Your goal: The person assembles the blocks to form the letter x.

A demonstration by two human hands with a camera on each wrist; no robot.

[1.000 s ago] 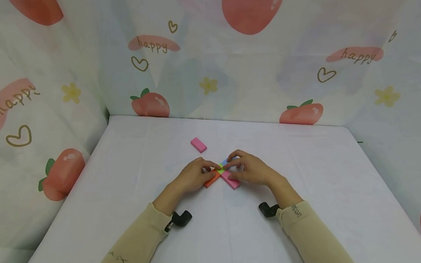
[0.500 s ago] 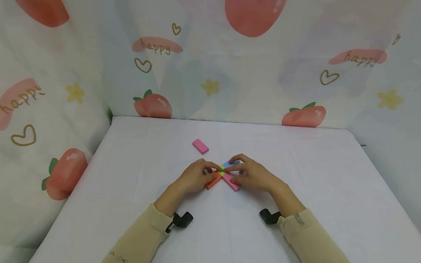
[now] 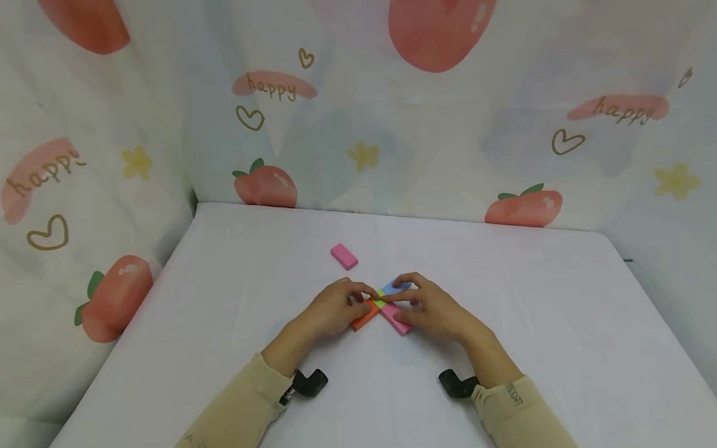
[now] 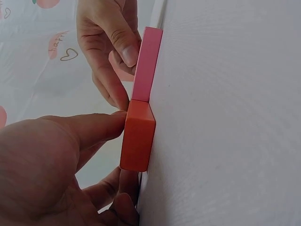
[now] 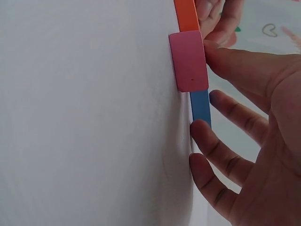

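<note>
Four-sided flat blocks meet in a slanted cross on the white table: an orange block (image 3: 362, 322) near left, a pink block (image 3: 400, 326) near right, a blue block (image 3: 391, 290) far right, with light green (image 3: 380, 303) at the centre. My left hand (image 3: 336, 307) rests its thumb on the orange block and its index finger reaches the centre. My right hand (image 3: 435, 309) presses its thumb on the pink block, index finger at the centre, other fingers beside the blue block. The cross's far-left side is hidden behind my left hand.
A loose pink block (image 3: 344, 256) lies beyond the cross, slightly left. The white tabletop (image 3: 262, 260) ends at a printed fabric backdrop (image 3: 433, 134) behind and at the sides.
The whole scene shifts slightly down in the head view. Both hands keep nearly the same hold on the cross, and the loose pink block stays put on the table.
</note>
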